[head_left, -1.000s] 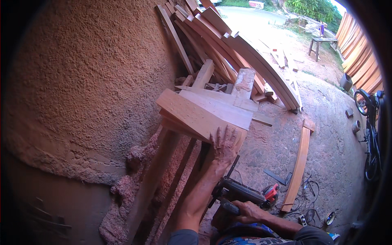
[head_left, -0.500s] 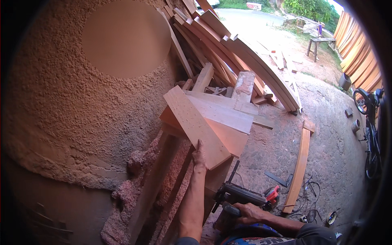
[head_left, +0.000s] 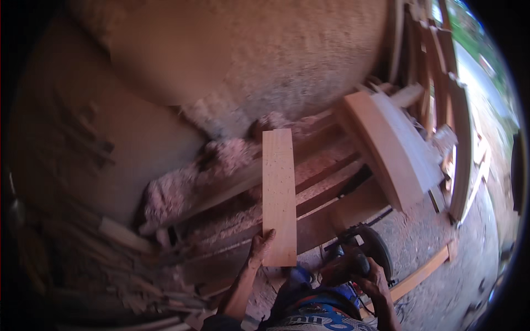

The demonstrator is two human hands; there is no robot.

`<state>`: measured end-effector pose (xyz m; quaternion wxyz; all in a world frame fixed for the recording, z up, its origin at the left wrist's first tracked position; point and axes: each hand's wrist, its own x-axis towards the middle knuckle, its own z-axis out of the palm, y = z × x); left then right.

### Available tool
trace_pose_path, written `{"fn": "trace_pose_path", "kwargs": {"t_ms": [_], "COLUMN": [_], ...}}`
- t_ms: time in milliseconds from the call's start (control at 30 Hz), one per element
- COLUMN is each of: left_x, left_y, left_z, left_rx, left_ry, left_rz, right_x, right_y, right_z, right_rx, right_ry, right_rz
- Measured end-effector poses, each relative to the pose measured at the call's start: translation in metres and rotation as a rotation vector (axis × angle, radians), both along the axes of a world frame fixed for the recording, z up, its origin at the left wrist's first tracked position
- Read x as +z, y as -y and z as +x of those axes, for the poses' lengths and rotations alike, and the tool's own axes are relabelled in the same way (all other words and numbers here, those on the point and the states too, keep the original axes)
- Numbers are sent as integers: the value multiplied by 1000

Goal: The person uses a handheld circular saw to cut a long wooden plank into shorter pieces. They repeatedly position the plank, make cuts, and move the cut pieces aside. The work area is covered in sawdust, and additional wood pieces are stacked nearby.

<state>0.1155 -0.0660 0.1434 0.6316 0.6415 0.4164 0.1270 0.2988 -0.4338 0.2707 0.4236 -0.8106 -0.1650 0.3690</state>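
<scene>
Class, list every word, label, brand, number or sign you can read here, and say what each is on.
Shirt front: pale, partly cut-off printed lettering beside a blue shape; its wording is not copied here.
Power tool: too dark and blurred to read any marking.
Wooden board in the left hand: no lettering visible.

Clear air here, left of the thick stack of pale wooden boards (head_left: 375, 151) and above the long brown timber rails (head_left: 343, 218)! But the rectangular light-wood board (head_left: 280, 193) bars the left, a dark handheld power tool (head_left: 346, 267) crowds the near side, and the rough tan wall (head_left: 298, 52) closes the far.
</scene>
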Motion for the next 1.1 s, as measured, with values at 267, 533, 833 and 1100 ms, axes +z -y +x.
{"fn": "trace_pose_path", "kwargs": {"t_ms": [267,533,833,1100], "left_x": [-67,-149,-59,-95], "left_y": [91,124,69,76], "left_z": [-205,-263,-164,-162], "left_rx": [607,1109,947,1217], "left_ry": [-117,64,-959,276], "left_rz": [26,-326,15,12], "right_x": [12,40,51,31], "right_y": [-33,-79,-161,-180], "right_z": [-26,-30,-45,3], "right_rx": [-23,243,408,807], "right_ry": [-60,-83,-202,-32], "right_rz": [205,341,267,278]}}
